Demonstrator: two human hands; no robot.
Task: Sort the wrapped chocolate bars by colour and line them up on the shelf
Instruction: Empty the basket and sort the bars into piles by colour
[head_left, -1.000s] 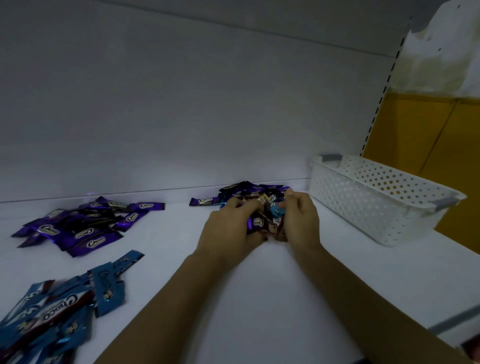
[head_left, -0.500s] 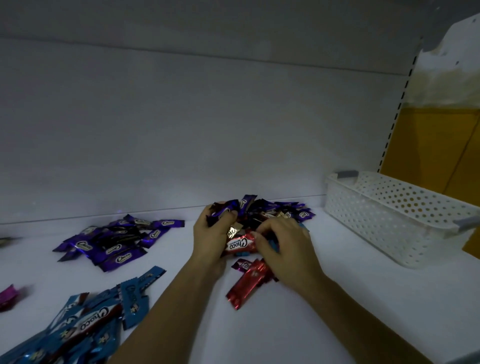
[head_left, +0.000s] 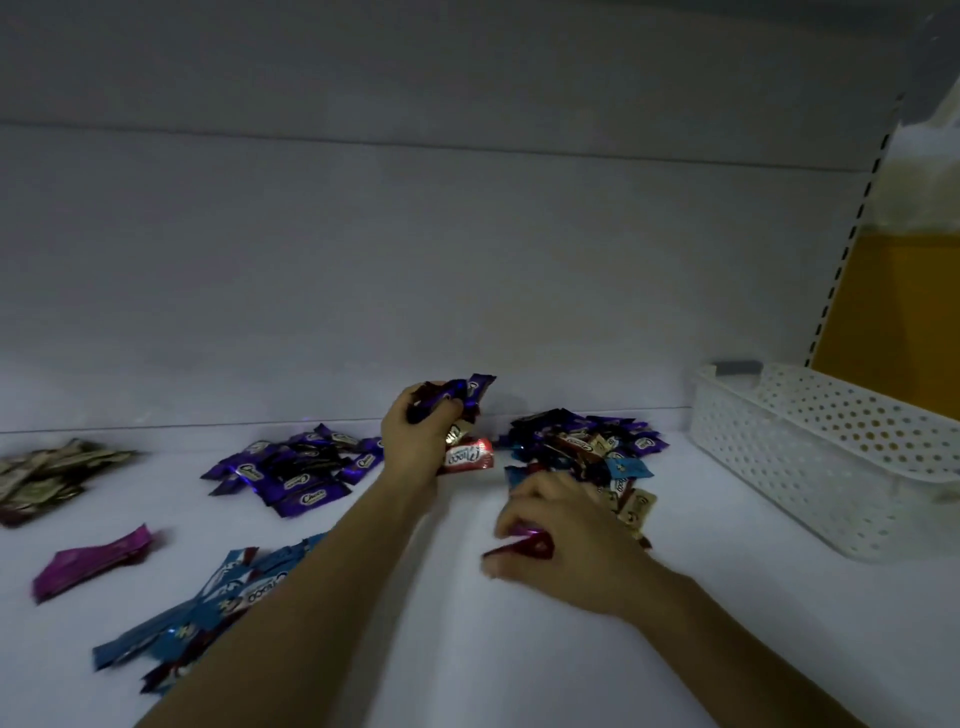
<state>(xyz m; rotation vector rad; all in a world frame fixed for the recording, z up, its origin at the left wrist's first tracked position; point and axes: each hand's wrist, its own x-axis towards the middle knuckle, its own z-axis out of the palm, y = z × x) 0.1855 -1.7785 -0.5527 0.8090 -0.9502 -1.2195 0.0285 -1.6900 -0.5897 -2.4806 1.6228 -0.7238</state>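
The white shelf (head_left: 519, 649) is carrying everything. A perforated white basket (head_left: 831, 467) is standing at its right end. The purple pile (head_left: 296, 473) is lying left of centre near the back wall. The blue pile (head_left: 208, 608) is spreading at the front left, partly behind the left forearm. The unsorted pile (head_left: 587, 447) of mixed colours is sitting between the hands and the basket. A dull gold pile (head_left: 47, 478) is lying blurred at the far left. The left grip (head_left: 413, 447) is clutching a bunch of purple bars (head_left: 457, 395) near the back, with a red bar (head_left: 467, 456) touching its lower fingers. The right grip (head_left: 566, 540) is sitting low at the near edge of the unsorted pile, pinching a dark red bar (head_left: 524, 545). A magenta bar (head_left: 93, 558) is lying alone at the front left.
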